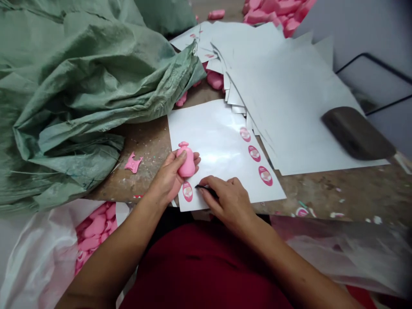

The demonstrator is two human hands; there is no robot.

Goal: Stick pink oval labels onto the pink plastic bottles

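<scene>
A small pink plastic bottle (186,163) with a narrow neck lies in my left hand (172,174), the thumb pressed across its front. My right hand (227,195) pinches a thin black tool (207,189), its tip pointing left; most of the tool is hidden by the fingers. Both hands are over a white sticker sheet (209,137). One oval pink sticker (187,192) sits on the sheet just left of the tool's tip. More oval stickers (254,153) run down the sheet's right side.
A large green woven sack (96,86) covers the left of the table. Stacked white sheets (289,94) lie to the right, beside a dark blurred paddle-shaped object (358,133). A pink scrap (133,163) rests on the table. Pink bottles fill a white bag (38,253) below and pile up (273,13) behind.
</scene>
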